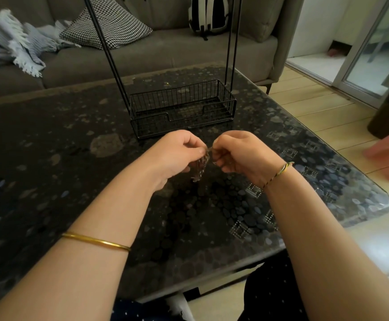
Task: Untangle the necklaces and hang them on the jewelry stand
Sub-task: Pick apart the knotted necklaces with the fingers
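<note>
blurred necklaces (200, 166) bunched, stand (182, 107) top cropped

A single wide-angle camera sits on the person's head and looks forward and down across the dark table (50, 158), close above both forearms. The left hand (177, 154) and right hand (242, 154), pinching the necklaces (199, 167), fall near mid-frame. The wire jewelry stand (179, 98) is just beyond them and a sofa (165, 52) farther back.
</note>
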`<action>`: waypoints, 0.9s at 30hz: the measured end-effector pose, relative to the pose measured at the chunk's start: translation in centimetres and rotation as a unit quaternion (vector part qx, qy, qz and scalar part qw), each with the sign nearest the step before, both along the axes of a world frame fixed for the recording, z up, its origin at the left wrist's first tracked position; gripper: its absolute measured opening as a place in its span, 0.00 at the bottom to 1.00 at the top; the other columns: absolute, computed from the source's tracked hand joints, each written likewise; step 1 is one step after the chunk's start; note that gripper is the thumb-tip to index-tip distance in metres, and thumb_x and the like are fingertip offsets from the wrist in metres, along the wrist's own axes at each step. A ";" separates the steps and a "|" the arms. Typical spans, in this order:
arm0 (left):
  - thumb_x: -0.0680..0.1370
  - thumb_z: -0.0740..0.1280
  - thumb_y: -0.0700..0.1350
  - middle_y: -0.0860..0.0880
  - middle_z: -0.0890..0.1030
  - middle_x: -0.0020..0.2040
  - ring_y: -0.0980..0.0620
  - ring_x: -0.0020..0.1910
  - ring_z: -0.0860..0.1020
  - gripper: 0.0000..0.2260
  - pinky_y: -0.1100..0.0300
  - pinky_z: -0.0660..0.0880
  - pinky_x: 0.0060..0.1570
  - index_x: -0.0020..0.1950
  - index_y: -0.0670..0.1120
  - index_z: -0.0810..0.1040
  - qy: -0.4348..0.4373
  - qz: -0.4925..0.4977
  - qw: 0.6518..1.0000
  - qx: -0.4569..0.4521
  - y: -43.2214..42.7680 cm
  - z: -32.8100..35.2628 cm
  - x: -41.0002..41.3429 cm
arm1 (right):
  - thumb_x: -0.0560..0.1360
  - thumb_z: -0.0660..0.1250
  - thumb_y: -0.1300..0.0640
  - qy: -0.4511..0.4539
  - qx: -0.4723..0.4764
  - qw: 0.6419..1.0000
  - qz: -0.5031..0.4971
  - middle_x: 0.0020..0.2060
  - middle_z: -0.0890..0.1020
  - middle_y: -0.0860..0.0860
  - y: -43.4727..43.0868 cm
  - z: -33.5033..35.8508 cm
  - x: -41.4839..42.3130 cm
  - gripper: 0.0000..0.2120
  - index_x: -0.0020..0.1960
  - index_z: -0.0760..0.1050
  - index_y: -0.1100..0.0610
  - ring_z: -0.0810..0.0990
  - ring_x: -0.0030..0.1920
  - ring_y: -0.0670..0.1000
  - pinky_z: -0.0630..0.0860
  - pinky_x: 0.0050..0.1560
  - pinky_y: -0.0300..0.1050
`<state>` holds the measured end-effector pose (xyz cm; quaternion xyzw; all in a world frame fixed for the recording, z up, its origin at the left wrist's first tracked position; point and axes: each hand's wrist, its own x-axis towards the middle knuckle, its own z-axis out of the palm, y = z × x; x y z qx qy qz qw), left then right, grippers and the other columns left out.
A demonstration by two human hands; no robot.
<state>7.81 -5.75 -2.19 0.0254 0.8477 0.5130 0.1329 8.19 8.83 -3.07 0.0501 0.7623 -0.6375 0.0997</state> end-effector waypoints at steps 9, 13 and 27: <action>0.72 0.70 0.38 0.50 0.81 0.45 0.52 0.49 0.79 0.07 0.48 0.77 0.58 0.42 0.51 0.79 0.030 0.002 0.999 -0.045 0.2 0.3 0.2 | 0.77 0.59 0.62 0.001 0.012 1.000 0.022 0.30 0.75 0.51 -0.4 -0.2 0.1 0.12 0.34 0.73 0.58 0.72 0.29 0.47 0.70 0.31 0.39; 0.74 0.70 0.39 0.50 0.81 0.44 0.51 0.49 0.79 0.05 0.47 0.77 0.57 0.41 0.49 0.79 0.049 0.024 0.998 -0.037 0.0 0.3 0.1 | 0.75 0.60 0.62 0.004 0.004 1.000 0.017 0.30 0.75 0.51 -0.2 -0.2 0.1 0.11 0.34 0.73 0.58 0.72 0.30 0.48 0.70 0.31 0.39; 0.76 0.69 0.40 0.46 0.82 0.47 0.48 0.51 0.80 0.04 0.46 0.78 0.57 0.43 0.49 0.79 0.042 0.025 0.999 -0.018 -0.4 0.0 -0.1 | 0.75 0.64 0.63 0.001 0.005 1.000 0.030 0.32 0.76 0.51 -0.1 -0.1 0.3 0.09 0.37 0.75 0.57 0.74 0.32 0.47 0.73 0.34 0.39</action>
